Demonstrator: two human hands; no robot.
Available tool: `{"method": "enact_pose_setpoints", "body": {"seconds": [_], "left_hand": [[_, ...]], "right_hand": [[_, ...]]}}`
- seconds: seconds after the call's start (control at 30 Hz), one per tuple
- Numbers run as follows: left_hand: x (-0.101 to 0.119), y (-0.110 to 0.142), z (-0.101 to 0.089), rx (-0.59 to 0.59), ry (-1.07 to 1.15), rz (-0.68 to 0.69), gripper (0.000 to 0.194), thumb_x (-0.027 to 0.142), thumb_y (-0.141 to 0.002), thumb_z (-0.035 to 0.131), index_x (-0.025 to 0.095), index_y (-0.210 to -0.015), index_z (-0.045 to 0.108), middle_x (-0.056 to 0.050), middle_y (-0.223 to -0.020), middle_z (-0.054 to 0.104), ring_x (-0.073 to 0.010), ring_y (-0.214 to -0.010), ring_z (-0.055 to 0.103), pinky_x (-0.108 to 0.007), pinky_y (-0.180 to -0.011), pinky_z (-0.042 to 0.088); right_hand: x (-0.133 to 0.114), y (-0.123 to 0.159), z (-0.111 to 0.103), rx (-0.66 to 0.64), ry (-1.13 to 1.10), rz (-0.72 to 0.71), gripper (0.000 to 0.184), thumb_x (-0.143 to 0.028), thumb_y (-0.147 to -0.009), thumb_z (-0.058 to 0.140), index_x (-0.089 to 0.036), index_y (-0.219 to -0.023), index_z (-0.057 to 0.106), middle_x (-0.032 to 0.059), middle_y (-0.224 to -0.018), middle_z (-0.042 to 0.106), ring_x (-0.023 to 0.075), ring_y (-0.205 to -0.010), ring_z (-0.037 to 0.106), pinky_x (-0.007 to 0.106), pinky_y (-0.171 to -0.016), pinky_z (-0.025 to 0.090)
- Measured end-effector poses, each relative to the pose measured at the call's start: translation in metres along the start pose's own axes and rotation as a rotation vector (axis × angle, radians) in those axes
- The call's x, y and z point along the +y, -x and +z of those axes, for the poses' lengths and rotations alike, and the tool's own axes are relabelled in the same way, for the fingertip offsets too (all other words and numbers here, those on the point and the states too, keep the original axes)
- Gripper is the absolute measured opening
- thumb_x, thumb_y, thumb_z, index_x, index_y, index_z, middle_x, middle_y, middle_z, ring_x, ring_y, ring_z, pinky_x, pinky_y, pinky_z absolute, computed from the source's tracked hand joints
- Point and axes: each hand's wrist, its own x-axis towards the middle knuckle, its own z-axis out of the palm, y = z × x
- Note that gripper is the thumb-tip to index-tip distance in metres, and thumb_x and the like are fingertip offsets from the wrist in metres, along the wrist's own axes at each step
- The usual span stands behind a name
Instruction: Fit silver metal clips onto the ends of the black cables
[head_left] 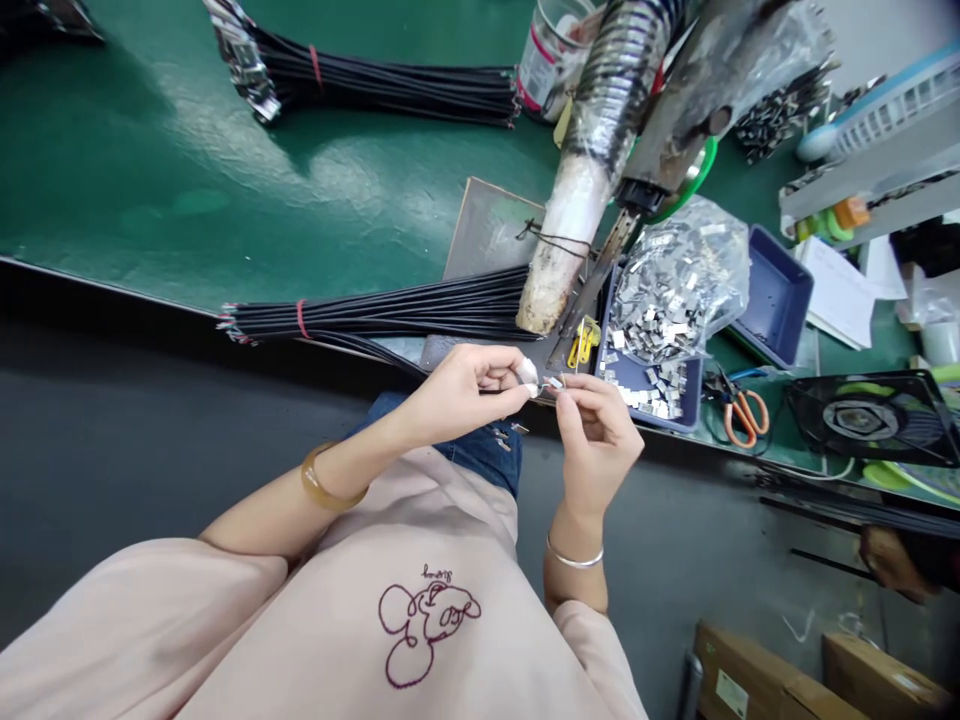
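Observation:
Over the table's front edge, my left hand [480, 390] pinches a thin wire end, with white wrapping on its thumb and finger tips. My right hand [600, 425] has a small silvery metal connector [555, 383] between thumb and forefinger. The two sets of fingertips nearly meet, and whether wire and connector touch is too small to tell. Behind my left hand lies a bundle of black cables [405, 308], tied with a red band. A blue tray [688, 400] of small metal connector pieces stands just beyond my right hand. Several metal connector ends [506, 435] show above my lap.
A wrapped flexible duct [566, 230] comes down above the work spot, beside a soldering-iron-like metal arm [607, 255]. Orange-handled scissors [744, 418] and a black fan [874, 418] are on the right. Another cable bundle [390, 85] lies at the back. Cardboard boxes [757, 680] stand on the floor.

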Motion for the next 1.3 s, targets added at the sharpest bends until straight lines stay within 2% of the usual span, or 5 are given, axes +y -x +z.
{"method": "enact_pose_setpoints", "body": {"seconds": [0.33, 0.67, 0.93, 1.17, 1.3], "left_hand": [[-0.005, -0.001, 0.001, -0.005, -0.213, 0.074, 0.013, 0.02, -0.086, 0.061, 0.011, -0.077, 0.066, 0.001, -0.065, 0.06, -0.0075, -0.058, 0.05, -0.02, -0.055, 0.038], [-0.023, 0.001, 0.005, 0.064, -0.785, 0.569, 0.022, 0.018, -0.098, 0.053, 0.014, -0.084, 0.068, -0.004, -0.076, 0.071, -0.0129, -0.068, 0.064, -0.023, -0.065, 0.046], [-0.006, 0.001, 0.003, 0.064, -0.31, 0.11, 0.017, 0.021, -0.091, 0.058, 0.013, -0.076, 0.061, 0.007, -0.052, 0.039, -0.0054, -0.048, 0.033, -0.02, -0.048, 0.026], [-0.004, -0.002, 0.007, 0.056, -0.135, 0.038, 0.013, 0.019, -0.083, 0.062, 0.012, -0.073, 0.064, 0.007, -0.056, 0.031, -0.0052, -0.052, 0.025, -0.021, -0.049, 0.02], [-0.003, -0.003, 0.008, 0.091, -0.092, 0.03, 0.014, 0.019, -0.081, 0.062, 0.012, -0.069, 0.063, 0.007, -0.053, 0.029, -0.0052, -0.051, 0.023, -0.022, -0.048, 0.018]], "right_hand": [[0.009, -0.001, 0.0, -0.07, -0.023, -0.025, 0.009, -0.016, -0.089, 0.069, -0.023, -0.092, 0.074, 0.0028, -0.1, 0.075, 0.0153, -0.094, 0.073, 0.031, -0.081, 0.063], [0.01, 0.004, 0.001, -0.063, -0.006, -0.004, 0.007, -0.015, -0.089, 0.067, -0.022, -0.087, 0.07, 0.0038, -0.103, 0.074, 0.0166, -0.095, 0.074, 0.033, -0.082, 0.064], [0.007, 0.008, 0.009, 0.148, 0.166, -0.193, 0.014, -0.012, -0.09, 0.065, -0.023, -0.096, 0.072, 0.0028, -0.104, 0.075, 0.0177, -0.098, 0.074, 0.037, -0.089, 0.063], [0.004, 0.008, 0.003, 0.137, 0.231, -0.393, 0.017, -0.012, -0.089, 0.066, -0.025, -0.1, 0.067, 0.0021, -0.104, 0.077, 0.0169, -0.094, 0.075, 0.033, -0.082, 0.063], [0.008, 0.009, 0.006, 0.136, 0.158, -0.242, 0.009, -0.015, -0.091, 0.064, -0.024, -0.094, 0.065, 0.0028, -0.101, 0.076, 0.0178, -0.093, 0.075, 0.037, -0.082, 0.065]]}}
